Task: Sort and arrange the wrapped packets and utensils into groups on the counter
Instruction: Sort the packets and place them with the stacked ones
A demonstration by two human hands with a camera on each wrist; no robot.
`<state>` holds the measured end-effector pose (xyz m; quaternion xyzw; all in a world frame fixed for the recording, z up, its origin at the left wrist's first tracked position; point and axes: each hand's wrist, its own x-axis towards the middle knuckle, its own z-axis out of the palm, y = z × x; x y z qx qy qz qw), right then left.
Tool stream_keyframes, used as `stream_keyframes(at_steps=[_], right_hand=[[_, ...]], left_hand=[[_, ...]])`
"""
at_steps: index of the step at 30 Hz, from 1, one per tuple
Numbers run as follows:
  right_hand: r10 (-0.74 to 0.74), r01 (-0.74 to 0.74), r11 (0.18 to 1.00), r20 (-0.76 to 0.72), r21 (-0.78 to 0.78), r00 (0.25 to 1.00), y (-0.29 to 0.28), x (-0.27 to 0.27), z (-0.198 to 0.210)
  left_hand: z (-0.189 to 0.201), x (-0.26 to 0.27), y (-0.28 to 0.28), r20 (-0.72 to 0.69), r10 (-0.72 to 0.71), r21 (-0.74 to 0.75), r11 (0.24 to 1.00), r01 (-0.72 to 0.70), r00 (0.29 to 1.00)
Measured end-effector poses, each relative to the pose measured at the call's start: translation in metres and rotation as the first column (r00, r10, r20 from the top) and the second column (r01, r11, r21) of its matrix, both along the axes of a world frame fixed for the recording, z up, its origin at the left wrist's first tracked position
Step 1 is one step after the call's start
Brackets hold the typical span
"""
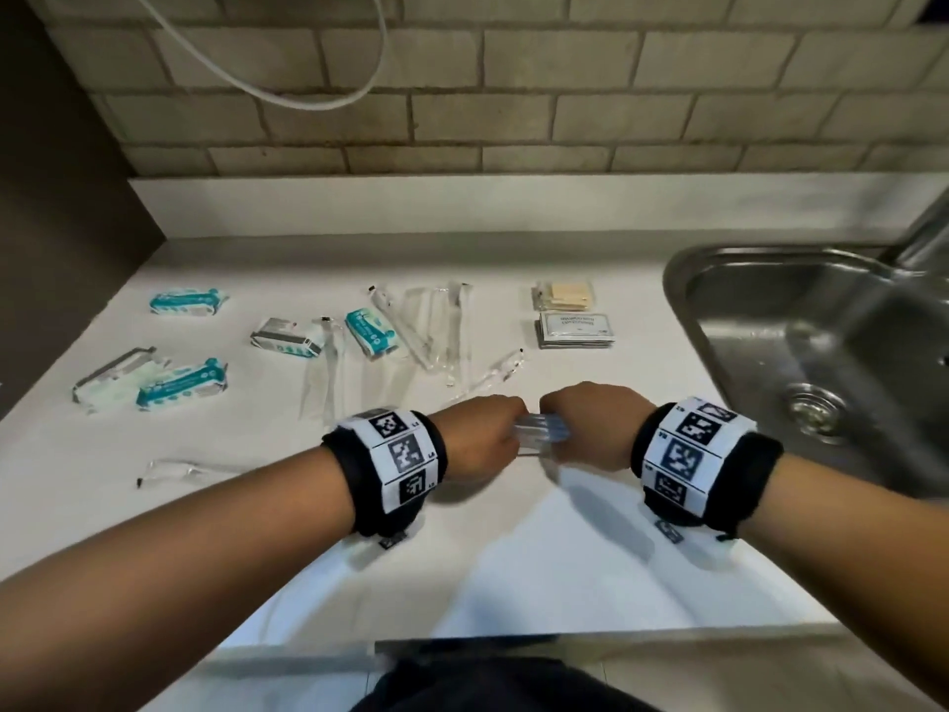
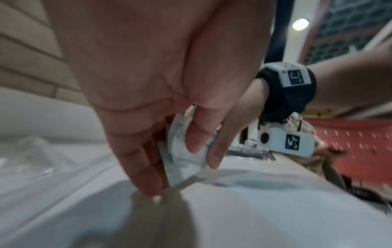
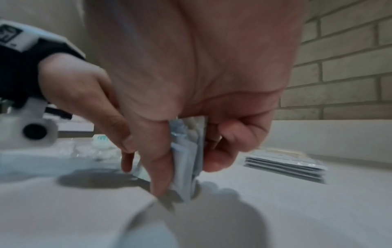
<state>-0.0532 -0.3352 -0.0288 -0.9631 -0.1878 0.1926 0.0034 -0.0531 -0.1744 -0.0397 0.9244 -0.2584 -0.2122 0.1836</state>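
Observation:
Both hands meet over the middle of the white counter (image 1: 513, 557) and hold one bundle of clear-wrapped packets (image 1: 542, 436) upright on its edge. My left hand (image 1: 500, 434) pinches its left end between thumb and fingers, and the bundle (image 2: 182, 151) touches the counter there. My right hand (image 1: 562, 429) grips the right end with curled fingers around the bundle (image 3: 188, 154). Further back lie clear-wrapped utensils (image 1: 436, 326), several teal tissue packets (image 1: 372, 334), a stack of white sachets (image 1: 575, 331) and beige packets (image 1: 565, 295).
A steel sink (image 1: 821, 352) is set into the counter at the right. One wrapped utensil (image 1: 174, 470) lies alone at the front left. A brick wall (image 1: 513, 95) runs along the back and a dark panel (image 1: 51, 197) closes the left side.

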Motion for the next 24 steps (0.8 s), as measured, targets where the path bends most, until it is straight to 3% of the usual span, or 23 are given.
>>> stream_keyframes(at_steps=[6,9,12,15,24], right_hand=[[0.036,-0.033,0.998,0.067,-0.055,0.997,-0.014,-0.014,-0.016],[0.046,-0.042,0.997,0.064,-0.060,0.997,-0.013,-0.021,-0.029],[-0.043,0.041,0.996,0.026,0.084,0.999,-0.010,-0.028,-0.032],[-0.044,0.038,0.979,0.024,0.201,0.999,-0.013,-0.030,-0.031],[0.005,-0.007,0.969,0.009,0.247,1.000,-0.022,-0.029,-0.027]], left_hand=[[-0.004,-0.015,-0.021,0.094,-0.053,0.276,0.961,0.025,0.994],[-0.005,-0.022,-0.031,0.034,-0.029,0.264,0.964,0.019,0.999],[-0.007,-0.025,-0.036,0.048,-0.032,0.264,0.964,0.018,0.998],[-0.009,-0.028,-0.035,0.078,0.010,0.268,0.963,-0.031,0.997],[-0.008,-0.037,-0.036,0.066,0.123,0.327,0.935,-0.138,0.990]])
